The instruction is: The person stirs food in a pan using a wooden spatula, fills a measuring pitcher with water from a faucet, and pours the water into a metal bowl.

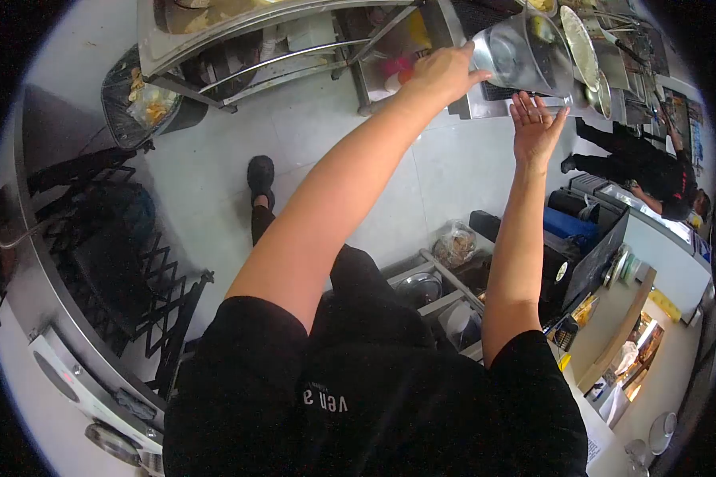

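Note:
A clear see-through container (511, 54) is tipped onto its side at the upper right. My left hand (445, 75) grips its near end, with the thumb along the lower edge. Below its other end is my right hand (537, 131), palm up with fingers stretched and apart. The fingertips reach the container's lower edge; whether they bear its weight I cannot tell. Just beyond the container stands a pale round dish (579, 49), partly hidden. What the container holds, if anything, is unclear.
A steel counter (163, 60) with shelves runs along the top. A lined bin (119, 99) with scraps stands at the upper left. An open drawer (445, 278) with bowls and a bagged item lies by my body. Another person (652, 171) in dark clothes is at the right.

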